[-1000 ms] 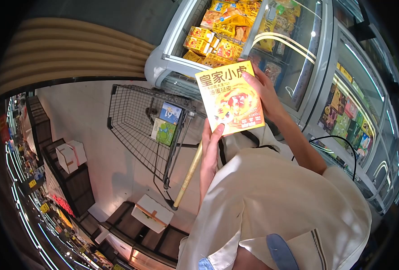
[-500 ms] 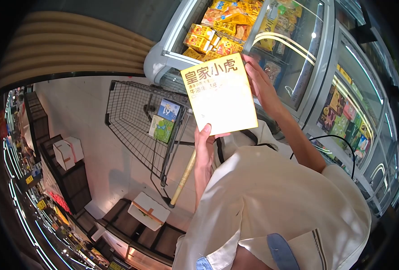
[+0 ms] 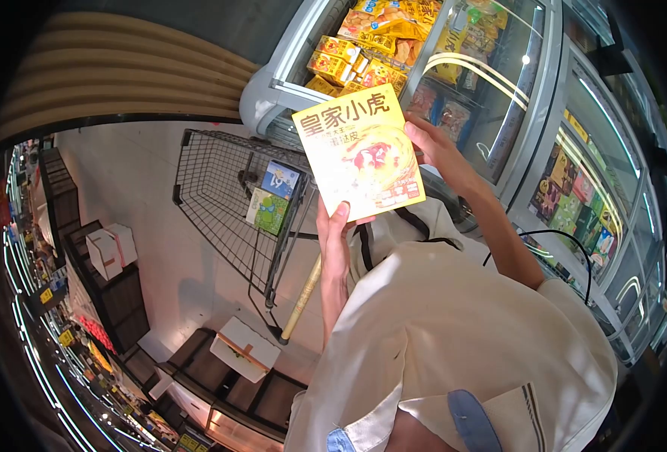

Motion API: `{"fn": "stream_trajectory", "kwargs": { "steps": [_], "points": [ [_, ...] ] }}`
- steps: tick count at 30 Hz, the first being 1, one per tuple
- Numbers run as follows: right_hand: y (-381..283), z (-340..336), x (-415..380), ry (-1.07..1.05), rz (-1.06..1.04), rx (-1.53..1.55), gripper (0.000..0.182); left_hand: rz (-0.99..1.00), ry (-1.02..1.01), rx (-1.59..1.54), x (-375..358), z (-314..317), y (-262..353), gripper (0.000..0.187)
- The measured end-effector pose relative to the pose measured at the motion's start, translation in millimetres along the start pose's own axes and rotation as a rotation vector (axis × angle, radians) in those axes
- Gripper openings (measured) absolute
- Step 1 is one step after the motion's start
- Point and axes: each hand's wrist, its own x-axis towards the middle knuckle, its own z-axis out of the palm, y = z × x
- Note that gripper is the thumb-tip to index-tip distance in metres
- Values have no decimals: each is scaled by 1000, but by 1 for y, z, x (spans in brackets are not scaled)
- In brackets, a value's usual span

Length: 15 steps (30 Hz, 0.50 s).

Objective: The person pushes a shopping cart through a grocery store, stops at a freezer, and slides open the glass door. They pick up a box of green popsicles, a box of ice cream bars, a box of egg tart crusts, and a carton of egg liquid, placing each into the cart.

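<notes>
A yellow food box [image 3: 360, 162] with large dark Chinese characters and a picture of a round dish on its front is held up in front of my chest. Its lower left edge is gripped by my left hand [image 3: 335, 237], thumb on the front and fingers behind. My right hand [image 3: 440, 160] holds the right edge, with part of the fingers hidden behind the box. Just beyond it, an open chest freezer [image 3: 279, 90] contains similar yellow boxes [image 3: 332, 64] and yellow bags [image 3: 394, 29].
A wire shopping cart [image 3: 217, 177] stands left of me, carrying a blue box [image 3: 279, 179] and a green box [image 3: 269, 211]. Glass-lidded freezers [image 3: 499, 90] line the right. Dark shelving with white boxes [image 3: 245, 348] lies lower left.
The box has shifted slightly left and tilted, so the glare has eased and the dish picture shows. Both hands keep their hold on it.
</notes>
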Motion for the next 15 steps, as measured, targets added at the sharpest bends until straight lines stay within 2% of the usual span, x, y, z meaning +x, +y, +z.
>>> {"fn": "stream_trajectory", "kwargs": {
  "steps": [3,5,6,9,15],
  "points": [
    [5,-1,5,-47,-115,-105,61,11,3,28,-2,2,10,55],
    [1,0,2,-54,-51,-66,56,62,11,87,-6,9,18,50],
    [0,2,1,-59,-18,-47,53,17,4,64,-8,10,25,49],
    [5,5,2,-59,-43,80,49,38,-25,110,-7,7,26,48],
    [-4,9,-2,-26,-125,48,50,98,-71,83,-7,7,25,48]
  ]
}}
